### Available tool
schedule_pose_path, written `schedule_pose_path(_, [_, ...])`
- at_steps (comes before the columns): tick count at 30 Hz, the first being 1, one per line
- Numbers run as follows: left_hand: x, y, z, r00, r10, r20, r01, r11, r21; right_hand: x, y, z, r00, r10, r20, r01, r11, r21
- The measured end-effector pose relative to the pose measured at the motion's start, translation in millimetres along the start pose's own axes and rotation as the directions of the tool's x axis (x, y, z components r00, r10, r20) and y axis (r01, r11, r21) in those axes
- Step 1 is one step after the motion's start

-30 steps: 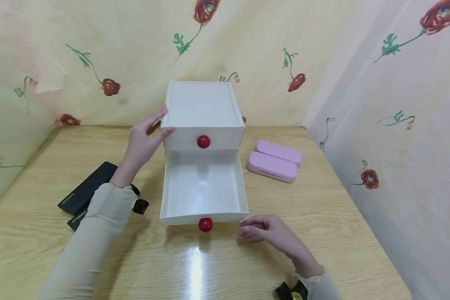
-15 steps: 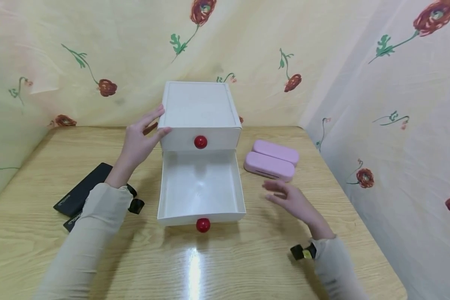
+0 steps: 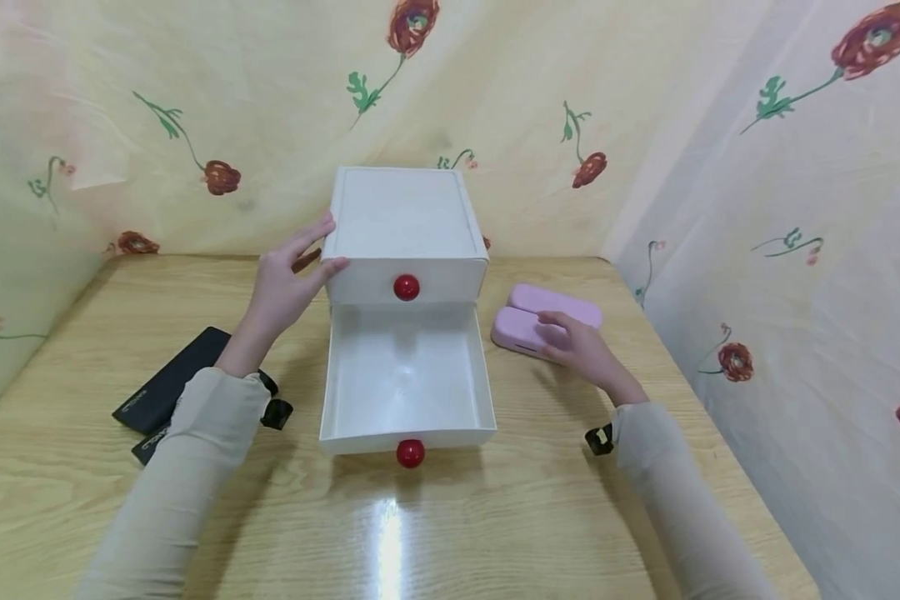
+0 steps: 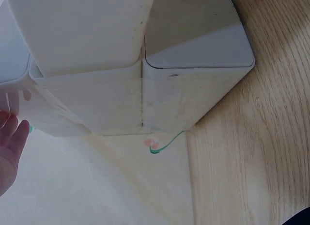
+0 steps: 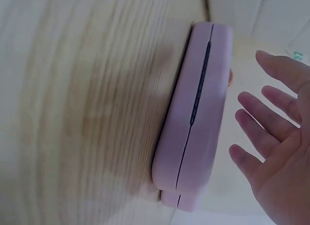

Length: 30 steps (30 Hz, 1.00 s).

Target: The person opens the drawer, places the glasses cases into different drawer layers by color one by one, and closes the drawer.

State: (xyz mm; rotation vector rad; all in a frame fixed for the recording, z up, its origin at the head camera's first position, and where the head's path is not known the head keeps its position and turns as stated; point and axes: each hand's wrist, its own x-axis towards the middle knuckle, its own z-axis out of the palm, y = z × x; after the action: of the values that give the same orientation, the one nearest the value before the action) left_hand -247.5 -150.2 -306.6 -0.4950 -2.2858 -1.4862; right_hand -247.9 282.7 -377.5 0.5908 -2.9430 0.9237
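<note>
A white two-drawer box [image 3: 405, 212] stands at the back middle, its lower drawer [image 3: 405, 383] pulled out and bare inside. My left hand [image 3: 281, 287] rests on the box's upper left side, thumb at the front edge; its fingertips touch the white side in the left wrist view. Two pink cases [image 3: 513, 327] lie side by side to the right of the box. Over the nearer case hangs my right hand [image 3: 585, 350], holding nothing; in the right wrist view its spread fingers [image 5: 261, 120] are apart from the pink case [image 5: 193, 108].
Two black flat cases [image 3: 172, 379] overlap on the wooden table [image 3: 495, 517] at the left, partly behind my left forearm. Red knobs [image 3: 407, 287] stick out from both drawer fronts. Flowered cloth [image 3: 285, 125] hangs behind the table and along both sides.
My right hand has moved from beside the lower drawer's front corner, away to the right and then up over the nearer pink case. My left hand has stayed on the box.
</note>
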Motion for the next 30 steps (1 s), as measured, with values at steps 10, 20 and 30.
schedule_pose_path(10, [0.1, -0.9, -0.3, 1.0, -0.01, 0.01, 0.01, 1.0, 0.008, 12.5, 14, -1, 0.997, 0.064, 0.047, -0.06, 0.994, -0.088])
schedule_pose_path(20, [0.9, -0.2, 2.4, 1.0, -0.022, 0.011, 0.022, 1.0, 0.017, 11.4, 24, 1, 0.996, 0.062, 0.065, -0.053, 0.99, -0.129])
schedule_pose_path(30, [-0.4, -0.1, -0.2, 1.0, -0.021, 0.004, 0.021, 1.0, 0.014, 13.3, 18, 1, 0.995, 0.07, 0.075, -0.053, 0.975, -0.215])
